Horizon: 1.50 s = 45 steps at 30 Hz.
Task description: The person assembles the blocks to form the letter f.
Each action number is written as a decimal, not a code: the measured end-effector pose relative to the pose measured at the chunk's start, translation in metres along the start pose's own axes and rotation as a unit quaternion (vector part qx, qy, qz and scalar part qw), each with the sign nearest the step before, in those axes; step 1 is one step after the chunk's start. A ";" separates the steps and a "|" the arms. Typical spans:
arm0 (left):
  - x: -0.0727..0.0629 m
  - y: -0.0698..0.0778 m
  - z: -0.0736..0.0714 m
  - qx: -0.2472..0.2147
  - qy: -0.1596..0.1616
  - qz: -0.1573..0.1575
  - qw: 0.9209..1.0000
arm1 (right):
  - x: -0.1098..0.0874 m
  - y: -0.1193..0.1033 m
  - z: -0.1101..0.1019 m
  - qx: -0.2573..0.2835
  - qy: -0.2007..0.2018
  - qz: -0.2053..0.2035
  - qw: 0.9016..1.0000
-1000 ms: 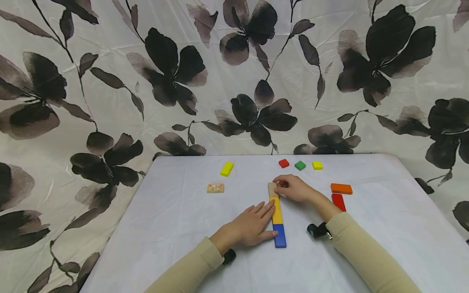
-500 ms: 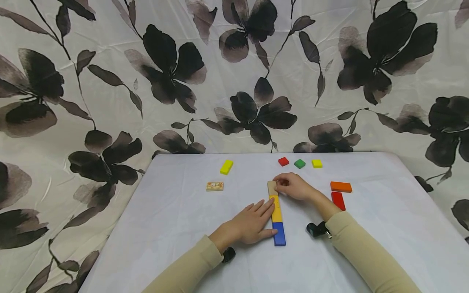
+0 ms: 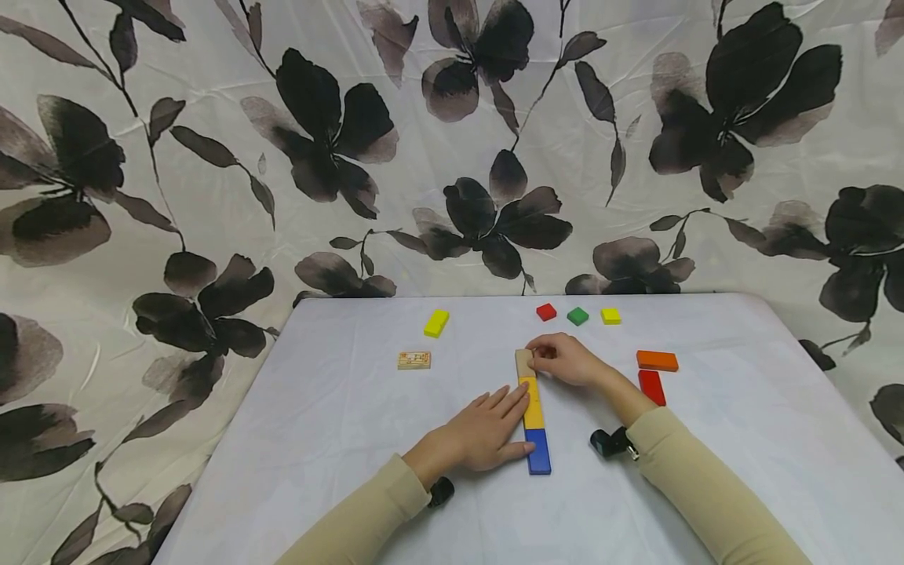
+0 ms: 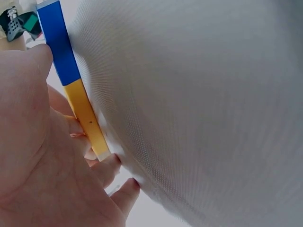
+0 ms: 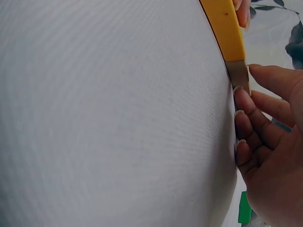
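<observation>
A straight row of blocks runs away from me in the head view: a blue block [image 3: 538, 453] nearest, a yellow-orange block [image 3: 533, 406], then a plain wooden block [image 3: 524, 364] at the far end. My left hand [image 3: 480, 433] lies flat along the row's left side. Its fingertips touch the yellow-orange block and its thumb reaches the blue one. With thumb and curled fingers, my right hand [image 3: 565, 359] pinches the wooden block at its far right side. The right wrist view shows that wooden block [image 5: 237, 74] end to end with the yellow-orange block [image 5: 224, 29].
Left of the row lie a printed wooden tile [image 3: 413, 360] and a yellow block [image 3: 436, 322]. Small red [image 3: 547, 312], green [image 3: 577, 316] and yellow blocks [image 3: 610, 315] line the back. Orange [image 3: 657, 360] and red blocks [image 3: 652, 388] lie right, near my right forearm.
</observation>
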<state>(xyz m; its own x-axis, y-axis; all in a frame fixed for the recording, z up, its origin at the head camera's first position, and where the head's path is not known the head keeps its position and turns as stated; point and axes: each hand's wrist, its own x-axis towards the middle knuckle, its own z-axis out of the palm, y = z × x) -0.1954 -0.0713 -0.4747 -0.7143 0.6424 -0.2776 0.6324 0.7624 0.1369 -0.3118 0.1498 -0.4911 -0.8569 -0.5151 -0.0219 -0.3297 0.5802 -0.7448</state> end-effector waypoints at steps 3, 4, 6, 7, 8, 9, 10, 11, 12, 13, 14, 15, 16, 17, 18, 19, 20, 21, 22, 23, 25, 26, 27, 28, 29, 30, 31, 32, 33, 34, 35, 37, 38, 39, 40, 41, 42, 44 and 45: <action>-0.001 0.000 -0.001 0.001 0.002 0.001 1.000 | 0.000 0.000 0.000 0.001 0.000 -0.001 1.000; -0.001 0.000 -0.001 0.000 0.003 0.001 1.000 | 0.000 0.000 0.000 0.001 0.000 0.000 1.000; -0.001 0.000 -0.002 0.000 0.004 0.001 1.000 | 0.000 -0.001 0.000 0.001 0.001 0.001 1.000; -0.001 0.000 -0.001 0.000 0.004 0.002 1.000 | -0.001 -0.001 0.000 0.001 0.001 0.001 1.000; 0.000 0.000 -0.001 -0.001 0.004 0.002 1.000 | -0.001 -0.001 0.000 0.001 0.002 0.000 1.000; 0.000 0.000 -0.001 -0.001 0.004 0.002 1.000 | -0.001 -0.002 0.000 0.001 0.003 0.001 1.000; 0.000 -0.001 0.000 0.000 0.005 0.002 1.000 | -0.001 -0.002 0.000 -0.001 0.004 0.002 1.000; 0.000 -0.001 0.000 0.000 0.005 0.003 1.000 | -0.001 -0.002 -0.001 -0.005 0.006 0.003 1.000; 0.000 -0.001 0.000 0.001 0.006 0.003 1.000 | -0.002 -0.003 -0.001 -0.009 0.008 0.006 1.000; 0.000 -0.001 0.001 0.001 0.006 0.003 1.000 | -0.003 -0.003 -0.002 -0.013 0.010 0.010 1.000; 0.000 -0.001 0.001 0.003 0.006 0.003 1.000 | -0.005 -0.004 -0.003 -0.017 0.011 0.014 1.000; 0.000 -0.001 0.001 0.004 0.006 0.004 1.000 | -0.007 -0.005 -0.005 -0.021 0.011 0.018 1.000; 0.000 -0.001 0.001 0.004 0.007 0.003 1.000 | -0.009 -0.006 -0.007 -0.027 0.012 0.020 0.999; 0.000 -0.001 0.001 0.004 0.007 0.003 1.000 | -0.011 -0.007 -0.009 -0.031 0.011 0.022 0.999; 0.000 -0.001 0.001 0.004 0.007 0.002 1.000 | -0.014 -0.008 -0.011 -0.034 0.011 0.022 0.999; 0.000 -0.002 0.001 0.004 0.007 0.001 1.000 | -0.017 -0.009 -0.013 -0.038 0.009 0.021 0.999; 0.000 -0.002 0.000 0.004 0.007 0.000 1.000 | -0.020 -0.009 -0.015 -0.043 0.009 0.018 0.999; 0.000 -0.002 0.000 0.003 0.007 -0.001 1.000 | -0.023 -0.010 -0.018 -0.047 0.011 0.014 0.999; 0.000 -0.002 0.000 0.003 0.007 -0.002 1.000 | -0.026 -0.010 -0.020 -0.053 0.013 0.008 0.999; 0.000 -0.002 0.000 0.004 0.008 -0.003 1.000 | -0.029 -0.010 -0.022 -0.056 0.014 0.002 0.998; 0.000 -0.003 0.000 0.005 0.008 -0.004 1.000 | -0.035 -0.009 -0.027 -0.061 0.017 -0.007 0.998; 0.000 -0.003 0.000 0.005 0.008 -0.003 1.000 | -0.039 -0.009 -0.028 -0.062 0.018 -0.009 0.998; -0.001 -0.002 0.000 0.004 0.007 -0.002 1.000 | -0.042 -0.008 -0.030 -0.063 0.018 -0.012 0.998; -0.001 -0.002 0.000 0.003 0.006 -0.001 1.000 | -0.046 -0.008 -0.032 -0.064 0.018 -0.014 0.998; -0.001 -0.002 0.000 0.001 0.006 -0.001 1.000 | -0.049 -0.007 -0.033 -0.067 0.017 -0.013 0.998; -0.001 -0.001 0.001 -0.001 0.005 0.000 1.000 | -0.053 -0.007 -0.034 -0.070 0.018 -0.011 0.997; -0.002 -0.001 0.001 -0.004 0.003 0.001 1.000 | -0.056 -0.006 -0.035 -0.075 0.018 -0.009 0.997; -0.002 -0.001 0.001 -0.006 0.003 0.002 1.000 | -0.059 -0.005 -0.036 -0.080 0.020 -0.008 0.997; -0.002 -0.001 0.002 -0.007 0.002 0.002 1.000 | -0.062 -0.004 -0.037 -0.084 0.021 -0.008 0.996; -0.002 0.000 0.002 -0.008 0.002 0.002 1.000 | -0.066 -0.003 -0.039 -0.088 0.022 -0.008 0.996; -0.003 0.000 0.002 -0.007 0.002 0.002 1.000 | -0.069 -0.003 -0.040 -0.092 0.023 -0.010 0.995; -0.003 0.000 0.003 -0.006 0.001 0.004 1.000 | -0.078 -0.001 -0.044 -0.094 0.027 -0.012 0.995; -0.004 0.000 0.003 -0.005 0.000 0.004 1.000 | -0.082 -0.001 -0.046 -0.095 0.029 -0.015 0.995; -0.005 0.000 0.003 -0.004 0.001 0.005 1.000 | -0.085 0.000 -0.048 -0.097 0.031 -0.018 0.995; -0.005 0.000 0.004 -0.002 0.002 0.005 1.000 | -0.089 0.001 -0.051 -0.099 0.034 -0.022 0.994; -0.005 0.000 0.004 -0.002 0.003 0.006 1.000 | -0.093 0.001 -0.053 -0.101 0.038 -0.025 0.994; -0.005 0.000 0.004 0.000 0.004 0.006 1.000 | -0.096 0.002 -0.056 -0.105 0.041 -0.029 0.993; -0.004 -0.001 0.004 0.002 0.007 0.005 1.000 | -0.102 0.004 -0.061 -0.115 0.046 -0.036 0.992; -0.004 -0.001 0.003 0.003 0.009 0.005 1.000 | -0.104 0.005 -0.063 -0.119 0.048 -0.040 0.991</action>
<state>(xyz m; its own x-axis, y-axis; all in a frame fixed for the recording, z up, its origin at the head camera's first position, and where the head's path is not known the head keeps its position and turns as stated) -0.1924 -0.0748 -0.4770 -0.7134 0.6508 -0.2599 0.6406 0.7560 0.1345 -0.2489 0.2463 -0.4499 -0.8546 -0.5090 0.1033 -0.4721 0.6784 -0.5629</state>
